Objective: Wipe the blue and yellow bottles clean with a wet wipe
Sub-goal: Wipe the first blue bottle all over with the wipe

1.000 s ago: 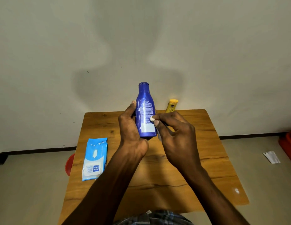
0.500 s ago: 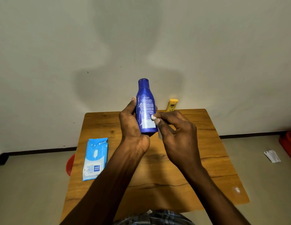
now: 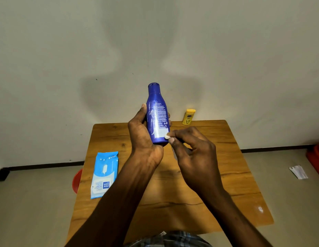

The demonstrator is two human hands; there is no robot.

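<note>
My left hand [image 3: 143,139] grips the blue bottle [image 3: 156,111] upright above the wooden table [image 3: 226,157], its back label facing me. My right hand [image 3: 192,150] pinches a small white wad of wet wipe [image 3: 166,136] between thumb and fingertips and presses it against the bottle's lower right edge. Most of the wipe is hidden inside the fingers. The small yellow bottle [image 3: 188,116] stands upright at the table's far edge, to the right of the blue one and clear of both hands.
A blue wet-wipe pack [image 3: 105,173] lies flat on the table's left side. A red round object [image 3: 75,180] pokes out under the table's left edge. A white paper scrap [image 3: 298,172] and a red item [image 3: 317,157] sit on the floor at right. A wall stands right behind the table.
My left hand has lifted the blue bottle a little higher. My right hand with the wipe has slid down from the label's middle to the bottle's lower right edge.
</note>
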